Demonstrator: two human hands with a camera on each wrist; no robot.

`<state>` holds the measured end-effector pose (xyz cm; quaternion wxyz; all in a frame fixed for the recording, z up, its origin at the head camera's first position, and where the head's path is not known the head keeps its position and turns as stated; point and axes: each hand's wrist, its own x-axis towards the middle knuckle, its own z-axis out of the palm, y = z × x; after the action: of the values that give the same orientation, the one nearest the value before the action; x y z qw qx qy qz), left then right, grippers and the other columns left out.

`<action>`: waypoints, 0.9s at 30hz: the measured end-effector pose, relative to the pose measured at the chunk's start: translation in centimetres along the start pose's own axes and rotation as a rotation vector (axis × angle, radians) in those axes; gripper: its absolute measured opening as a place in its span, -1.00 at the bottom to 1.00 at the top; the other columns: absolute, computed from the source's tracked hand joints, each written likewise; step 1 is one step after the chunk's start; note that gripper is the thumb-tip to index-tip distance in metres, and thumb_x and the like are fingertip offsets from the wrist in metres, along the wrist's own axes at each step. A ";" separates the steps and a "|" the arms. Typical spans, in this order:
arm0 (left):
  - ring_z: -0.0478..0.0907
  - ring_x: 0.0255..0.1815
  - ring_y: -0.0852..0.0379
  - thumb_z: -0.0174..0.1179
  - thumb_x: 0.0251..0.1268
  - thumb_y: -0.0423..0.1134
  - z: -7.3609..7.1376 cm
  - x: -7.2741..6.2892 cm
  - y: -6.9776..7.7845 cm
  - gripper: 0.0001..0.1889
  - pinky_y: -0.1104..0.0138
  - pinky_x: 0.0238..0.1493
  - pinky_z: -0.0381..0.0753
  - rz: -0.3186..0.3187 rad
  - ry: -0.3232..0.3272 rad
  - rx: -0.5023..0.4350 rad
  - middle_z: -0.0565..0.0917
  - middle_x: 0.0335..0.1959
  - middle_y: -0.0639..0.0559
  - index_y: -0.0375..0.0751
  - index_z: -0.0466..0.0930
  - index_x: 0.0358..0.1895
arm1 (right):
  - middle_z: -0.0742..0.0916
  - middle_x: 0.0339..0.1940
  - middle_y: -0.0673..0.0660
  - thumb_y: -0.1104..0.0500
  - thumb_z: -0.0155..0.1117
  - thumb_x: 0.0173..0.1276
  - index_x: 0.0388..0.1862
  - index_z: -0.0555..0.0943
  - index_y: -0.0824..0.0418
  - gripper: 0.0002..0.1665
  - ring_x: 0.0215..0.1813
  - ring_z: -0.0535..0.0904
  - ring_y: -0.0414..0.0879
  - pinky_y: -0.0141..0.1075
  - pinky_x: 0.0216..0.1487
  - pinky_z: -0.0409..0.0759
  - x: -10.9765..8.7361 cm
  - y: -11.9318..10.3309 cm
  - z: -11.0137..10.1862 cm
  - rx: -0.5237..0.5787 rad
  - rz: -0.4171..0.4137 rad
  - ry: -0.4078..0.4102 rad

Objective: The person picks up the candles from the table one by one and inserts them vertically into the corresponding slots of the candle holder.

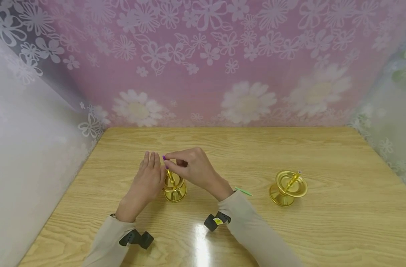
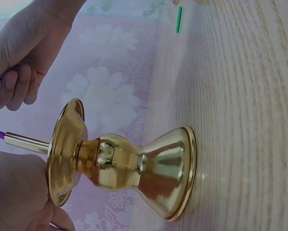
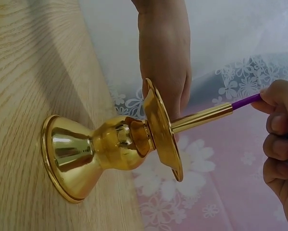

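Stick [image 3: 245, 101] pinched in your right hand [image 1: 193, 167] meets the tube [image 3: 204, 118] of the holder [image 3: 116, 149]; your left hand [image 1: 149, 180], straight-fingered, is beside it.

1. Head: we look forward and down from well back, over tabletop [image 1: 340, 230] to flowered backdrop [image 1: 196, 87].
2. Left wrist: we sit close, facing a gold stand [image 2: 117, 163], view rolled sideways.
3. Right wrist: also close, rolled the opposite way.
4. Both wrist views share stand and backdrop.

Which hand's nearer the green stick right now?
Right. The right hand, pinching the purple stick, is left of the green stick; the left hand is farther left, beside the left holder.
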<state>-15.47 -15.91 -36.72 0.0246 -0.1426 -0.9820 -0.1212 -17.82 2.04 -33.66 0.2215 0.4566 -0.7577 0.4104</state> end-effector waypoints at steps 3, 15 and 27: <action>-0.16 0.48 -0.42 -0.34 0.60 -0.18 0.0 0.0 0.0 -0.41 -0.16 0.42 -0.03 -0.001 -0.006 -0.002 0.06 0.40 -0.59 -0.73 0.00 0.37 | 0.56 -0.74 -0.06 0.30 0.31 0.30 -0.19 0.75 0.32 -0.84 -0.67 0.28 -0.38 -0.55 -0.62 0.29 -0.1 -0.1 0.0 0.006 0.018 -0.007; -0.18 0.48 -0.41 -0.34 0.60 -0.19 -0.1 -0.1 0.0 -0.41 -0.15 0.43 -0.04 -0.002 -0.008 -0.001 0.05 0.40 -0.58 -0.72 -0.01 0.37 | 0.53 -0.74 -0.10 0.28 0.30 0.31 -0.21 0.74 0.28 -0.86 -0.66 0.27 -0.39 -0.54 -0.61 0.28 -0.2 -0.3 0.2 -0.007 0.043 -0.005; -0.18 0.48 -0.41 -0.34 0.60 -0.18 -0.2 -0.1 0.0 -0.41 -0.15 0.43 -0.05 -0.006 -0.006 -0.004 0.05 0.41 -0.58 -0.72 -0.02 0.37 | 0.53 -0.74 -0.09 0.28 0.29 0.33 -0.21 0.74 0.29 -0.86 -0.66 0.28 -0.38 -0.54 -0.61 0.30 -0.2 -0.4 0.3 0.008 0.052 0.001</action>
<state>-15.37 -15.94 -36.56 0.0211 -0.1399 -0.9823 -0.1229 -17.37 1.79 -33.80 0.2096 0.4373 -0.7676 0.4192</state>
